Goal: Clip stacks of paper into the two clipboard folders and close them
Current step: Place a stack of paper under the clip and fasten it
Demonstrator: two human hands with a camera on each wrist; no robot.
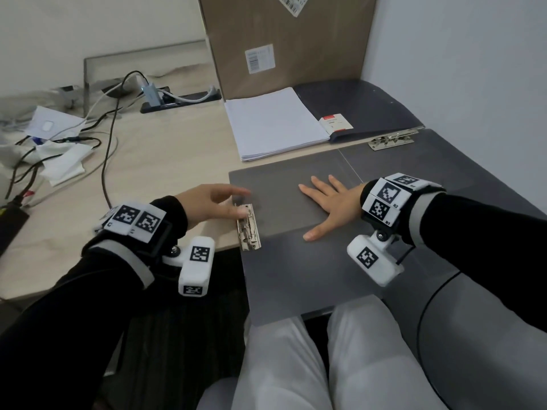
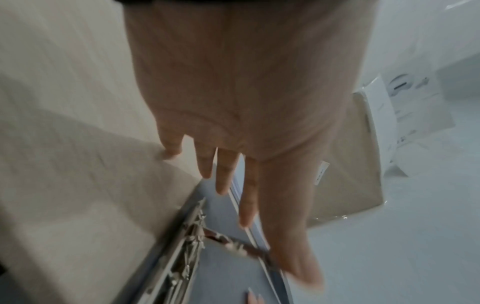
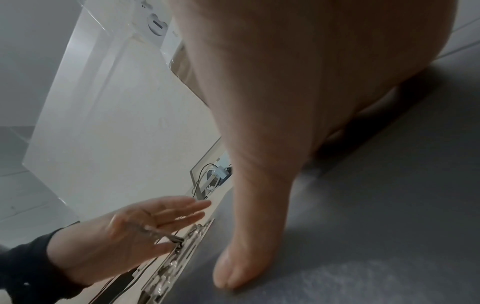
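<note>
A grey clipboard folder (image 1: pixel 281 270) lies open at the table's front edge, with its metal clip (image 1: pixel 248 227) along its left side. My left hand (image 1: pixel 233 202) hovers over that clip with fingers straight, and its thumb (image 2: pixel 293 246) touches the raised clip lever (image 2: pixel 226 243). My right hand (image 1: pixel 322 202) lies flat, palm down, on the folder's bare inside, fingers spread. The right wrist view shows the left hand (image 3: pixel 155 222) against the lever and clip (image 3: pixel 176 257). A white paper stack (image 1: pixel 275 122) lies behind the folder. A second dark folder (image 1: pixel 370 105) with its own clip (image 1: pixel 390 140) lies at the back right.
A tall cardboard box (image 1: pixel 284 39) stands behind the paper stack. Cables (image 1: pixel 109 137), a power strip (image 1: pixel 177 100) and crumpled papers (image 1: pixel 62 161) clutter the table's left. A wall closes off the right side. The front folder overhangs the table edge above my lap.
</note>
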